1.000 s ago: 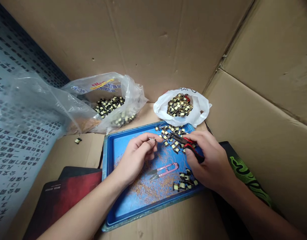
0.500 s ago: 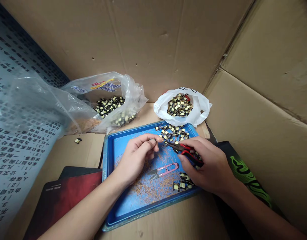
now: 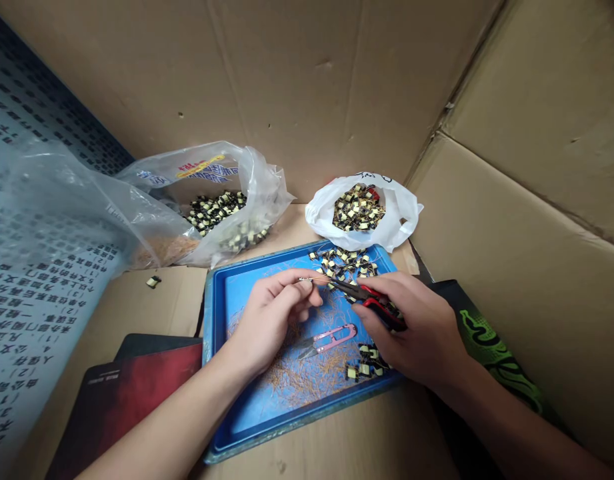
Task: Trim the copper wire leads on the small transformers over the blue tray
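Observation:
My left hand (image 3: 269,313) is closed in a pinch over the blue tray. Between its thumb and forefinger is a small wire-wound coil (image 3: 305,279), mostly hidden by the fingers, with metal pins showing and thin copper wire leading off to the right. Red-and-black pliers (image 3: 355,291) are gripped in my right hand (image 3: 419,330), their jaws pointing left at the copper wire; whether they are clamped on it is too small to tell. Below the hands, pink thread snips (image 3: 334,339) lie among copper wire scraps (image 3: 307,380).
Black-and-yellow coils lie at the back (image 3: 344,263) and front right (image 3: 369,363) of the blue tray (image 3: 209,380). Behind stand a clear plastic bag (image 3: 267,193) and a white bag (image 3: 401,213), both holding coils. One loose coil (image 3: 153,282) sits left. Cardboard walls (image 3: 307,87) enclose the area.
The pliers' jaws have shifted slightly and now line up with the wire from the coil. Both hands otherwise stay nearly in place; the view has moved a little.

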The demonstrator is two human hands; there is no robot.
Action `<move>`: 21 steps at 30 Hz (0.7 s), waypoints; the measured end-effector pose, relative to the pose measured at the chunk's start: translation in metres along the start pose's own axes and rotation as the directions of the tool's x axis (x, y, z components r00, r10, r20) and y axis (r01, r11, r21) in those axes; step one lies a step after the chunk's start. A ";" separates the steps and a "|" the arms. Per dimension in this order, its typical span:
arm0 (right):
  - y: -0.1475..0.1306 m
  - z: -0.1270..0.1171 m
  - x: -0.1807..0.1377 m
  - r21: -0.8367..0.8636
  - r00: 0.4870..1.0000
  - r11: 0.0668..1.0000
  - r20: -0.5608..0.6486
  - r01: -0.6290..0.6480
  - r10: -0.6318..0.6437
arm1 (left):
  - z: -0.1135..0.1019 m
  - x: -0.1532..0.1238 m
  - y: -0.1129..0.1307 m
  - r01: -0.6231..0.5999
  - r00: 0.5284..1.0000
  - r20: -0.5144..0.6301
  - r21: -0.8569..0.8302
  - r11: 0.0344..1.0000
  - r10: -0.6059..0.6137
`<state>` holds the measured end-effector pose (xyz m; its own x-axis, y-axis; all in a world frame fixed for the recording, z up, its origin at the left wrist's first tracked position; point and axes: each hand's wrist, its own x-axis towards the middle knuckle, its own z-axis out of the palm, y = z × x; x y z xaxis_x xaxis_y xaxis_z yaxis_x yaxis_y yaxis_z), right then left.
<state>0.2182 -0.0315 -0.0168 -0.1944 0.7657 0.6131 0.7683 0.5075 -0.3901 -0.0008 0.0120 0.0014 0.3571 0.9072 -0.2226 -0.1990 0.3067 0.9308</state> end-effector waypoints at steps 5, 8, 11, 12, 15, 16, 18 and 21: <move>-0.002 -0.001 -0.002 -0.008 1.000 1.000 0.005 -0.004 0.004 | -0.001 -0.001 -0.001 0.009 0.999 0.045 0.033 0.999 -0.011; -0.002 -0.003 -0.003 0.003 1.000 1.000 -0.002 -0.017 0.017 | 0.000 -0.002 0.000 0.018 0.997 0.081 0.010 1.000 -0.019; -0.002 -0.004 -0.002 0.006 1.000 1.000 0.001 -0.028 0.028 | 0.000 -0.003 0.001 0.016 0.996 0.093 -0.026 1.000 -0.014; -0.002 -0.004 -0.002 0.005 1.000 1.000 0.001 -0.030 0.030 | 0.000 -0.003 0.001 0.014 0.995 0.097 -0.031 0.999 -0.011; -0.005 -0.004 -0.001 0.006 0.999 0.999 -0.001 -0.034 0.034 | 0.000 -0.002 0.002 0.018 0.993 0.115 -0.030 0.999 -0.014; -0.005 -0.004 -0.001 0.009 0.999 0.999 -0.003 -0.033 0.033 | 0.000 -0.002 0.002 0.018 0.993 0.119 -0.027 0.999 -0.015; -0.004 -0.004 -0.001 0.011 1.000 1.000 0.002 -0.026 0.026 | 0.000 -0.003 0.002 0.016 0.992 0.124 -0.019 1.000 -0.013; 0.006 -0.006 0.000 -0.067 0.998 0.996 -0.013 -0.055 0.055 | 0.002 -0.006 0.003 0.026 0.989 0.148 -0.002 1.000 -0.025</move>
<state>0.2260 -0.0308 -0.0150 -0.1443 0.7870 0.5999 0.8169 0.4368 -0.3766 -0.0018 0.0073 0.0060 0.4932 0.8465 -0.2004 -0.1920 0.3306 0.9241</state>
